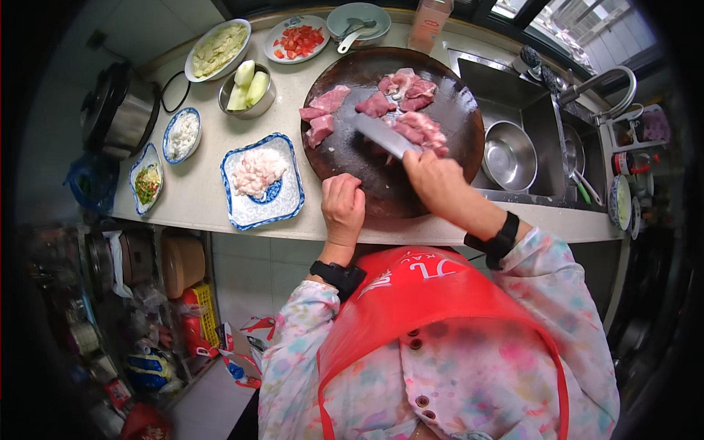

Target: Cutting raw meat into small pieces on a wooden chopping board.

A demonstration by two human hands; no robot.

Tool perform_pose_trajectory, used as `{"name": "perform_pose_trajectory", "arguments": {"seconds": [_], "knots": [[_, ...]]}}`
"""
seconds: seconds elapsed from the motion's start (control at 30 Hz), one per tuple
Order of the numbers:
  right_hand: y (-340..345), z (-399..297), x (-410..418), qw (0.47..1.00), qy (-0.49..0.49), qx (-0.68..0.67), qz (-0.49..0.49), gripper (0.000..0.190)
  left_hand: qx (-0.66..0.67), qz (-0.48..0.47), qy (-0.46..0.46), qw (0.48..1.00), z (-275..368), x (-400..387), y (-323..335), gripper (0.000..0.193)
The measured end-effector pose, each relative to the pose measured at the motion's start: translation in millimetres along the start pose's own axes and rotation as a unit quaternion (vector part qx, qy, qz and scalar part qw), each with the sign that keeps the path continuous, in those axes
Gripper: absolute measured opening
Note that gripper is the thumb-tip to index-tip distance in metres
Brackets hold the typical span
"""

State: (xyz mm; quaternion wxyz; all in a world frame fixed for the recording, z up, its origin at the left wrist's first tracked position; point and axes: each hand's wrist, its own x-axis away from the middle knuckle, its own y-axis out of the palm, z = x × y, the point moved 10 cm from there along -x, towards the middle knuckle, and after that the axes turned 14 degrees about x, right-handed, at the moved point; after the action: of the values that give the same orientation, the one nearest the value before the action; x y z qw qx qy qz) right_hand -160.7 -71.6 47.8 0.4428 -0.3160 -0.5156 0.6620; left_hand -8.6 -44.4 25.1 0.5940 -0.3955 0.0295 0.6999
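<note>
My right hand point(434, 175) grips a cleaver point(384, 135), its broad blade slanting up and left over a round dark chopping board point(379, 192). Just beyond the blade lies a pile of sliced raw meat point(418, 131), partly covered by the cleaver and my hand. More raw meat point(410, 88) sits at the far side of the board, with a smaller piece point(375, 104) near the blade tip. Several meat chunks point(322, 129) rest along the left side. My left hand point(343, 206) is curled closed at the board's near left rim; nothing shows in it.
Left of the board are a square plate of pale diced meat point(234, 212), a metal bowl point(261, 110) of peeled vegetable pieces and a plate of diced red vegetable point(272, 47). A rice cooker point(124, 113) stands far left. Right is a sink point(489, 77) holding a steel basin point(509, 157).
</note>
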Motion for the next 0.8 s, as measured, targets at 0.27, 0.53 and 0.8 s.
{"name": "perform_pose_trajectory", "arguments": {"seconds": [0.27,0.53,0.8], "knots": [[1,42,0,0.969,0.016,-0.245,-0.027,0.021,0.039,0.014,-0.028,0.999,18,-33,16,0.016],[2,56,19,0.965,0.1,-0.243,-0.025,0.022,-0.022,-0.14,0.001,0.99,9,-42,64,0.011],[-29,50,27,0.964,0.083,-0.245,0.054,0.021,0.07,-0.073,-0.057,0.993,16,-15,22,0.015]]}}
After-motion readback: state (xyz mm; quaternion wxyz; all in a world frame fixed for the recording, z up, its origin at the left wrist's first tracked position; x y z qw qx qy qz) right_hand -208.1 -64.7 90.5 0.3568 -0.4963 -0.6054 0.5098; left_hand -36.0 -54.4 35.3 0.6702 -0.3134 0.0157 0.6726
